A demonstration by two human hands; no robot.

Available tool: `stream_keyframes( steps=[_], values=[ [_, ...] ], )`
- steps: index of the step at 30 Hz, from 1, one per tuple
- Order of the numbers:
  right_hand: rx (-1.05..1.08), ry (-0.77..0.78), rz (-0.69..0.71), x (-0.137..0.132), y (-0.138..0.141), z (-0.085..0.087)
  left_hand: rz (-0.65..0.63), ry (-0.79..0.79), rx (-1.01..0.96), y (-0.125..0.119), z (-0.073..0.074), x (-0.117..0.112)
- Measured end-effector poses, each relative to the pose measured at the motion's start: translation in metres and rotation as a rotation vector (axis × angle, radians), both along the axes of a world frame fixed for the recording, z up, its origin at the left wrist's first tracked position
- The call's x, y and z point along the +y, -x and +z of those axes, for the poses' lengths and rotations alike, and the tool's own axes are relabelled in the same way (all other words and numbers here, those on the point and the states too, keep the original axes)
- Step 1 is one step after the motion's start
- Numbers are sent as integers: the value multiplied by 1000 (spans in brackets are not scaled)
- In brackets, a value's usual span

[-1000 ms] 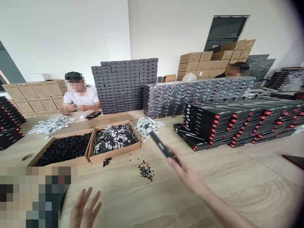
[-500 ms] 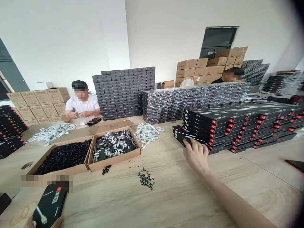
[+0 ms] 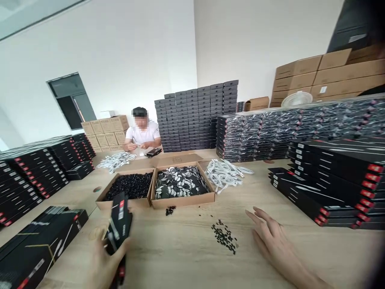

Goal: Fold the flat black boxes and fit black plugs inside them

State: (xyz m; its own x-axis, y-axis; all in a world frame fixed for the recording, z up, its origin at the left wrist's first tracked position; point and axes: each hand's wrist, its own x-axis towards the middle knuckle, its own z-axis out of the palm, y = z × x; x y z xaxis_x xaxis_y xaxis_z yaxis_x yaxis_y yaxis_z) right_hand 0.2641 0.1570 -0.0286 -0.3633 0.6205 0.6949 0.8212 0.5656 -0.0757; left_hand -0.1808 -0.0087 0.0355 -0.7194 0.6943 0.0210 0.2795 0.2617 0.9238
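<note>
My left hand [image 3: 105, 259] is wrapped round a slim black cable box [image 3: 122, 222] with a red label, tilted above the front left of the table. Another black box edge seems to show under it, but blur hides how many there are. My right hand [image 3: 269, 237] hovers over the table with fingers stretched out and holds nothing. Between the hands lies a scatter of tiny black pieces [image 3: 224, 237]. To the right of my right hand, low black boxes [image 3: 306, 194] lie against a taller stack [image 3: 333, 168].
A carton of black parts [image 3: 129, 186] and a carton of printed cards [image 3: 180, 184] stand in the middle. White cables [image 3: 224, 174] lie beside them. Banded black boxes [image 3: 39, 245] sit at the left. A co-worker [image 3: 142, 134] sits across the table.
The view has swung left. My right hand has come away from the low boxes on the right towards the middle. My left hand has lifted with its black box.
</note>
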Motion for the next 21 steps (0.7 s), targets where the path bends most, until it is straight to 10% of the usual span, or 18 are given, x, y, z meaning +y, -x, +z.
stream_keyframes(
  steps=[5,10,21],
  values=[
    [261,285,233,-38,64,62,-630,-96,-874,-77,22,16],
    [431,625,426,-56,119,129,-1067,-165,-1092,-111,6,28],
    [273,896,491,-38,132,119,-1086,-32,-1364,-132,-20,24]
  ],
)
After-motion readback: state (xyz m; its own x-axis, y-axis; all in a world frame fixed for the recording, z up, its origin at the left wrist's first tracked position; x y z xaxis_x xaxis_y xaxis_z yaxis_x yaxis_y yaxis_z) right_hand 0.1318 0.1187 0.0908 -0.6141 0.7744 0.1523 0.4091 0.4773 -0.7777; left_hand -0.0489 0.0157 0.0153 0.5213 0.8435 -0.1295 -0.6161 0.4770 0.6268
